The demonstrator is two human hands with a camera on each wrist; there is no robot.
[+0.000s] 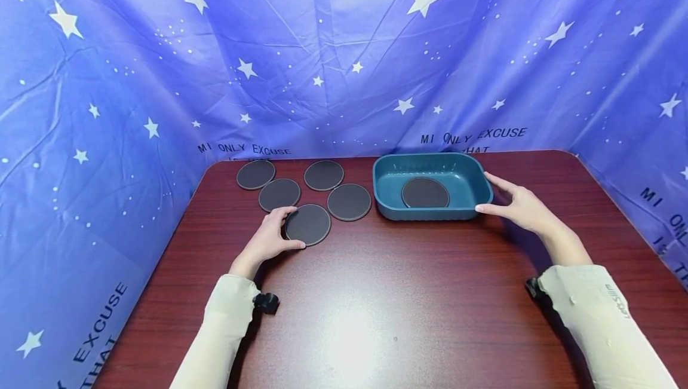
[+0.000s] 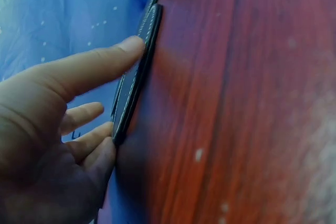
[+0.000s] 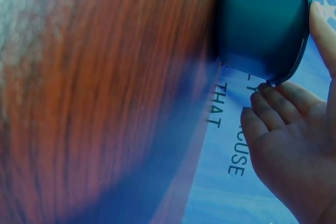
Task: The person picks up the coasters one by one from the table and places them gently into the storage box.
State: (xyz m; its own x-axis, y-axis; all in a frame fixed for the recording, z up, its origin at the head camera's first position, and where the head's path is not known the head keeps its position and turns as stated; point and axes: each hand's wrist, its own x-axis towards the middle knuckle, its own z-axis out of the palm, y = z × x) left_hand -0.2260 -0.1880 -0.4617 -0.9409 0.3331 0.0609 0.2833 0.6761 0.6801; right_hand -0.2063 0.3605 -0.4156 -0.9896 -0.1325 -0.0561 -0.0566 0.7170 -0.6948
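Note:
My left hand (image 1: 267, 238) grips a round black coaster (image 1: 309, 225) by its edge, thumb at the near side and fingers at the far side. In the left wrist view the coaster (image 2: 137, 74) shows edge-on with pale stitching, close to the tabletop. My right hand (image 1: 524, 208) holds the right end of a teal rectangular basin (image 1: 430, 214), its thumb at the front corner and fingers towards the back one. Inside the basin lies another black coaster (image 1: 424, 193). The right wrist view shows the right hand's fingers (image 3: 281, 103) against the basin's end (image 3: 265, 24).
Several more black coasters (image 1: 349, 202) lie on the dark red wooden table (image 1: 419, 293), left of the basin and beyond the left hand. A blue star-printed curtain (image 1: 322, 48) hangs behind the table and along both sides.

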